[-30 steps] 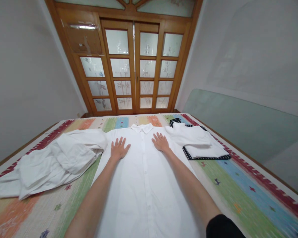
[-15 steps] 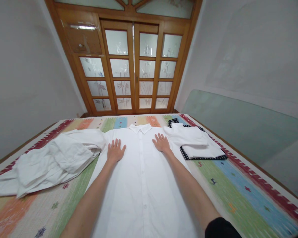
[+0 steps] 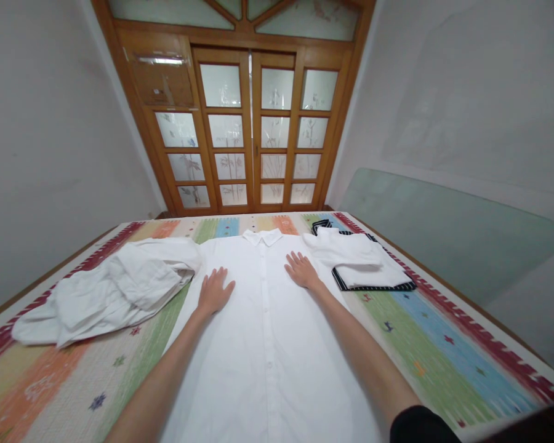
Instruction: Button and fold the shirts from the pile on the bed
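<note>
A white button-up shirt (image 3: 240,357) lies spread out front side up, its collar at the far end and its button strip running down the middle. My left hand (image 3: 215,292) rests flat on the shirt's upper left chest, fingers spread. On the upper right chest my right hand (image 3: 301,269) also lies palm down with its fingers stretched out. Neither hand grips anything. The shirt's lower end runs out of the picture between my forearms.
A crumpled white garment (image 3: 115,289) lies at the left. To the right, a folded white garment (image 3: 357,255) sits on black striped cloth (image 3: 373,287). Everything lies on a colourful striped cover (image 3: 425,344). A wood and glass door (image 3: 253,135) stands beyond, with walls on both sides.
The view has shifted slightly. My left hand has slid a little toward me on the shirt; my right hand stays in nearly the same place on it.
</note>
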A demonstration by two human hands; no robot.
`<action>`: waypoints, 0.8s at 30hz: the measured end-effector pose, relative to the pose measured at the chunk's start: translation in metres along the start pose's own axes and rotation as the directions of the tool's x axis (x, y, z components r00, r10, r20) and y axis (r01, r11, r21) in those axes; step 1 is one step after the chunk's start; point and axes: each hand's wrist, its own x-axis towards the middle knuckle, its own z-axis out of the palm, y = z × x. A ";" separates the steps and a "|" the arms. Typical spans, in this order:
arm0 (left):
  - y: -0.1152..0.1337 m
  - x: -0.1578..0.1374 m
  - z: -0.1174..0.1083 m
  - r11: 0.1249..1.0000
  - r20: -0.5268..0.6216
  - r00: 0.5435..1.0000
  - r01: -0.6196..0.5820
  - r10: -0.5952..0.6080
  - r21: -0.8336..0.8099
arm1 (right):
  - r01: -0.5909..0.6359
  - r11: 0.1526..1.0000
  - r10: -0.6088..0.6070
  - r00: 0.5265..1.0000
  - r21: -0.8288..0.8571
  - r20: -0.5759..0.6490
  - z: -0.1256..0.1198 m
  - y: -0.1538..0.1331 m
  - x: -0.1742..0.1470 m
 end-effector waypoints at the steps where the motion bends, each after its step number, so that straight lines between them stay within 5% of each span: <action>1: -0.003 0.002 -0.002 0.993 -0.073 0.996 0.048 -0.056 -0.104 | 0.003 1.000 -0.003 1.000 -0.002 0.000 0.000 0.000 -0.002; 3: -0.008 0.006 -0.008 0.944 -0.248 0.944 0.140 -0.218 -0.297 | 0.003 1.000 -0.003 1.000 -0.008 0.004 0.000 -0.001 -0.005; 8: -0.018 0.016 -0.034 0.825 -0.517 0.677 0.250 -0.523 -0.507 | -0.001 1.000 0.001 1.000 -0.015 0.020 -0.001 -0.002 -0.004; 17: -0.019 0.030 -0.051 0.538 -0.441 0.393 0.182 -0.807 -0.823 | -0.004 1.000 0.004 0.999 -0.001 0.040 -0.005 -0.002 -0.006; 20: -0.018 0.031 -0.049 0.457 -0.331 0.401 0.275 -0.854 -0.846 | -0.008 1.000 0.007 0.999 0.014 0.041 -0.006 -0.003 -0.007; 24: -0.018 0.031 -0.043 0.473 -0.230 0.524 0.393 -0.820 -0.789 | -0.012 0.999 0.011 0.999 0.032 0.042 -0.006 -0.003 -0.007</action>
